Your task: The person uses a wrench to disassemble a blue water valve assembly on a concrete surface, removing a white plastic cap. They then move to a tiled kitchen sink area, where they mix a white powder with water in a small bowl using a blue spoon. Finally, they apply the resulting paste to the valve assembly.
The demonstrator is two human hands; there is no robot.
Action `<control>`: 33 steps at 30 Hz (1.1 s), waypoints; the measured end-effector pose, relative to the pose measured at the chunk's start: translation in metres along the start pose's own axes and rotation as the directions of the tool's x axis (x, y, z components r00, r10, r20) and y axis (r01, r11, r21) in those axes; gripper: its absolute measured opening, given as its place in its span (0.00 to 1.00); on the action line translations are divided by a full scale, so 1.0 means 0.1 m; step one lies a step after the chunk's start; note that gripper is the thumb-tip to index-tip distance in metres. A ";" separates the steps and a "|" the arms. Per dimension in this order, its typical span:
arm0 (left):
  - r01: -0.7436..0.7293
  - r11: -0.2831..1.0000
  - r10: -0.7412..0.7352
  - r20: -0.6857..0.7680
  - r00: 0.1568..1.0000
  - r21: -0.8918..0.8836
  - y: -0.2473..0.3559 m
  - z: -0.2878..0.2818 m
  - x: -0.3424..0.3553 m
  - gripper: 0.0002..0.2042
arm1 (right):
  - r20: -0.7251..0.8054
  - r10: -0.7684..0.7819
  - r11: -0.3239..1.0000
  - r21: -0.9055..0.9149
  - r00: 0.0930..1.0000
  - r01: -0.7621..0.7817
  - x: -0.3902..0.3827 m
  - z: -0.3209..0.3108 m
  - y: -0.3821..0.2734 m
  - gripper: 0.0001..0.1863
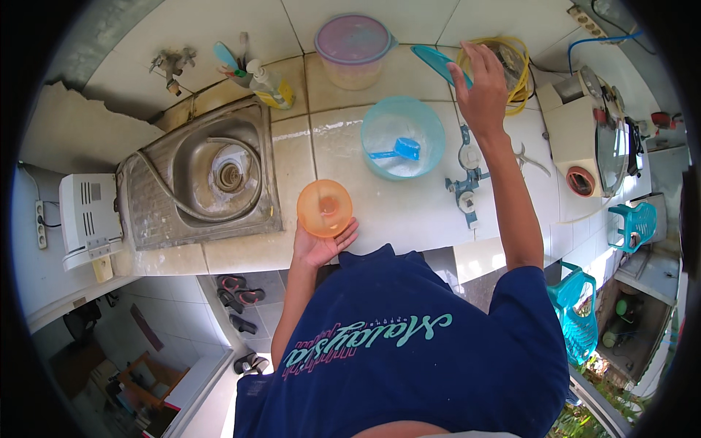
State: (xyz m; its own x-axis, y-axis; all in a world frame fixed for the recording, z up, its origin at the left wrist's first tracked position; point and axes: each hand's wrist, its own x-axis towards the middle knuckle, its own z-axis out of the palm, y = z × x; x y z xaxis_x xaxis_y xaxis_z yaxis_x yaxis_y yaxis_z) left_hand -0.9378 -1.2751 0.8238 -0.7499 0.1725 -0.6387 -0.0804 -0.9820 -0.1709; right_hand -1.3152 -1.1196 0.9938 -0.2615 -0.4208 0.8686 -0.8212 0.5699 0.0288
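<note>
My left hand (pixel 321 248) supports a translucent orange bowl (pixel 324 204) from below, over the counter's front. My right hand (pixel 480 91) is raised at the back, fingers apart and slightly bent, beside a tilted teal lid (pixel 435 64); its thumb overlaps the lid, and I cannot tell whether it touches. A clear aqua tub (pixel 387 124) sits on the tiled counter (pixel 285 168) with a blue scoop (pixel 405 149) inside. Behind it stands a tub with a purple lid (pixel 353 40).
At left are a steel sink (pixel 182 124) with a hose, a soap bottle (pixel 270 87) and a white appliance (pixel 91 219). At right lie a yellow hose (pixel 522 69), blue-grey fittings (pixel 467 197) and pliers (pixel 533 162), beside a cream appliance (pixel 573 131). Teal chairs (pixel 573 310) stand below right.
</note>
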 end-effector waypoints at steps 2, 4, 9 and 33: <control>-0.050 0.999 0.050 0.011 0.999 0.006 0.02 0.08 0.03 0.40 | 0.388 0.011 0.978 0.190 0.921 -0.092 -0.10 -0.19 -0.32 0.17; -0.089 0.996 0.089 -0.001 0.996 0.010 0.01 0.08 0.02 0.38 | 0.787 -0.185 0.877 0.403 0.589 -0.262 -0.20 -0.20 -0.65 0.18; -0.117 0.993 0.118 -0.051 0.992 0.031 0.04 0.14 0.09 0.33 | 0.840 -0.501 0.858 0.513 0.210 -0.004 -0.72 0.23 -0.81 0.10; -0.133 0.980 0.087 0.279 0.956 0.151 -0.08 0.59 -0.11 0.33 | 0.924 -0.359 0.656 0.351 0.133 -0.669 -0.62 0.02 -0.53 0.14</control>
State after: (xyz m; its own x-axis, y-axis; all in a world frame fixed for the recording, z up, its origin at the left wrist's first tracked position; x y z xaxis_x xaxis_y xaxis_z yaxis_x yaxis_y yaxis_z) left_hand -0.9673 -1.2736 0.8762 -0.9075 0.0584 -0.4159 -0.0782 -0.9965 0.0306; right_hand -1.2570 -1.1251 0.9376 -0.2084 -0.9125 -0.3521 -0.5416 0.4074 -0.7353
